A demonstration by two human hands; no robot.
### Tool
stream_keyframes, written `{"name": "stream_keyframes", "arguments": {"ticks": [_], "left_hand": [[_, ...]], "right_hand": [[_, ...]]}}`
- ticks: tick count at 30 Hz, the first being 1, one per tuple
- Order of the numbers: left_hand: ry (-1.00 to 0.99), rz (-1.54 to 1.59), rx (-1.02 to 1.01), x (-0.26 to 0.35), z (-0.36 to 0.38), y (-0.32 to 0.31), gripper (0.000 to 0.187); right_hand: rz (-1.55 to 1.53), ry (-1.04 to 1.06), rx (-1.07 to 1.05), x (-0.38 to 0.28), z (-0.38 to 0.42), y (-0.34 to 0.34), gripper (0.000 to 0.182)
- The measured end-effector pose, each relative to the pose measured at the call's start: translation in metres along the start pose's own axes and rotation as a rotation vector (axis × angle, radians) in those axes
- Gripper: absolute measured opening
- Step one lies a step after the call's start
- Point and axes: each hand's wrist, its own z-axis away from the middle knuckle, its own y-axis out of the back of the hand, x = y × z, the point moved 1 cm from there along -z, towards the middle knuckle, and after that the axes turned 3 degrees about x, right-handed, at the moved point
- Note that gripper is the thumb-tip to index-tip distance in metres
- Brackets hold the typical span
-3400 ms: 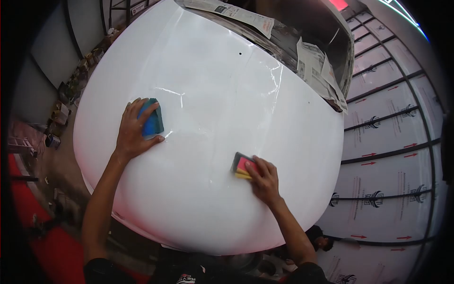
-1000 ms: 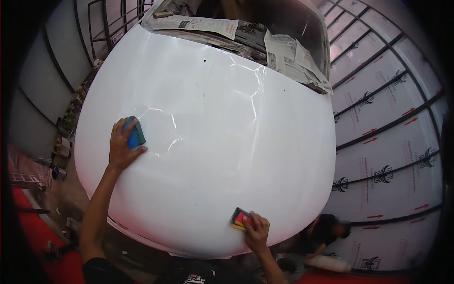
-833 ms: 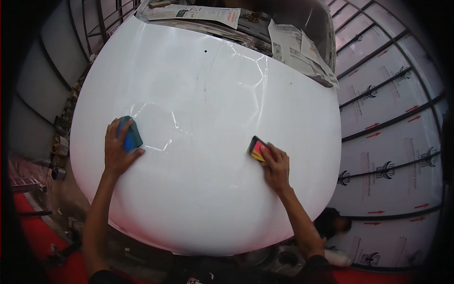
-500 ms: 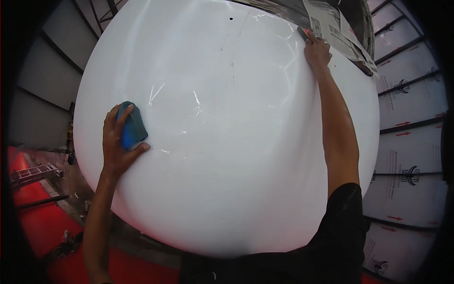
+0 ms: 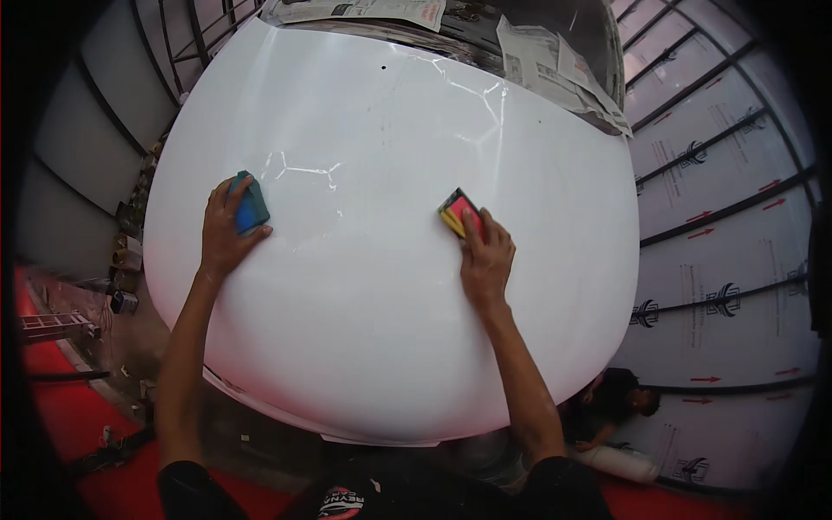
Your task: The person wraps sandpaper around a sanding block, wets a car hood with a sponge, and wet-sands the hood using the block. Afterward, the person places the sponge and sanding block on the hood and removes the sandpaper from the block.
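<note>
A white car hood (image 5: 364, 338) fills the middle of the head view, with wet, shiny streaks on its upper half. On its left side my left hand (image 5: 225, 230) is closed around a blue and dark green sponge (image 5: 252, 206), which rests against the surface. Right of the hood's centre, my right hand (image 5: 488, 264) grips a small sanding block (image 5: 456, 211) coloured pinkish red, yellow and black. The block lies tilted against the hood; its underside is hidden.
Newspaper sheets (image 5: 546, 69) cover parts of the windshield area beyond the hood. Another person (image 5: 617, 403) is low at the right, beside a white roll (image 5: 624, 464). Printed sheeting (image 5: 719, 251) lines the right wall. A metal ladder (image 5: 59, 326) lies at left.
My right hand has come down and left with the block, from the hood's far right edge towards its centre. My left hand stays at the left side. The view has shifted, showing more windshield.
</note>
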Motion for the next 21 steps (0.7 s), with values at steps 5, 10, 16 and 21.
{"name": "stream_keyframes", "arguments": {"ticks": [5,10,16,21], "left_hand": [[0.032,-0.049,0.003,-0.001,0.001,-0.002,0.102],[0.020,-0.054,-0.010,-0.003,0.001,-0.004,0.103],[0.020,-0.075,-0.048,-0.006,-0.002,-0.002,0.105],[0.001,0.001,-0.041,-0.008,0.001,-0.003,0.103]], "right_hand": [[0.007,0.008,-0.140,-0.062,0.227,0.088,0.067],[-0.062,0.239,-0.210,-0.012,0.143,0.080,0.069],[-0.060,0.231,-0.043,0.050,-0.112,-0.036,0.060],[0.179,-0.167,-0.042,0.068,-0.276,-0.125,0.045]]}}
